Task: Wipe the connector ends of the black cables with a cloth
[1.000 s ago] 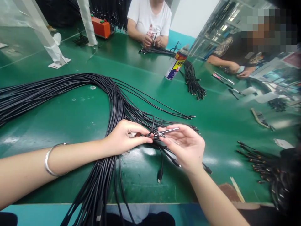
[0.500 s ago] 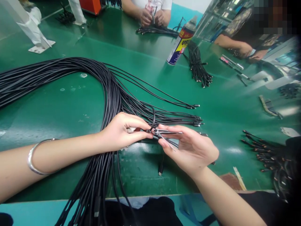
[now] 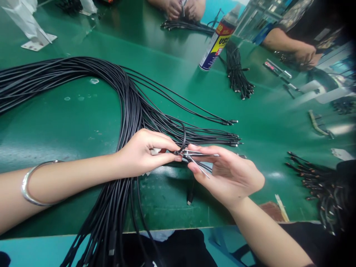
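My left hand (image 3: 144, 152) is closed in a pinch on a black cable (image 3: 184, 134), which loops up just beyond the fingertips. Something small and white shows inside that hand. Between thumb and fingers, my right hand (image 3: 232, 172) grips a silver nail clipper (image 3: 202, 154), its lever spread from the body. The clipper's jaws meet the cable right at the left fingertips; whether they bite into it is too small to tell. Under the left wrist runs a thick bundle of black cables (image 3: 130, 107), with plug ends fanned out to the right and others hanging over the table's front edge.
A spray can (image 3: 216, 46) stands on the green table (image 3: 169, 78), near a tied cable bundle (image 3: 239, 74). More cables (image 3: 319, 185) lie at the right. White-wrapped posts rise at the back left. Two other people's hands work across the table.
The view has shifted slightly, so the far objects sit a little higher. Both hands keep nearly the same grip at the cable, with the clipper lever still spread.
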{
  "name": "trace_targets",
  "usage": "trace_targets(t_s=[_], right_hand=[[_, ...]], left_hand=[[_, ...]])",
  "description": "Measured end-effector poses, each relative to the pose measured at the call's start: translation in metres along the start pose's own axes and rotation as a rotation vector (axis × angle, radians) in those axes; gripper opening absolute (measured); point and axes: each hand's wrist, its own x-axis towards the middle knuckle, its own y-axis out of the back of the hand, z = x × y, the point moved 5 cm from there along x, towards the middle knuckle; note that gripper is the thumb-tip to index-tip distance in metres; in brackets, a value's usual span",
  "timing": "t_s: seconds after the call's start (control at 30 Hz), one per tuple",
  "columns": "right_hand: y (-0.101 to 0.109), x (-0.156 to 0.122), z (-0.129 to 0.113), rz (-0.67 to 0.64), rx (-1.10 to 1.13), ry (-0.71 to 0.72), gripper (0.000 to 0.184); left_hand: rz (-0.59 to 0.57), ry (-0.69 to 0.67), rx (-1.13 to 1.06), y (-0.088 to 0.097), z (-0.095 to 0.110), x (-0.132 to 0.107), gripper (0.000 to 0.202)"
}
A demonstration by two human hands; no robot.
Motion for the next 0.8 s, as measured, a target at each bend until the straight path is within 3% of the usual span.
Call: trace_targets(t_s=[0.8], right_hand=[[0.000,0.003,-0.014,0.040,-0.244,0.177,0.029]], left_hand=[[0.006,0.024,0.011,-0.001,0.001,0.001,0.006]])
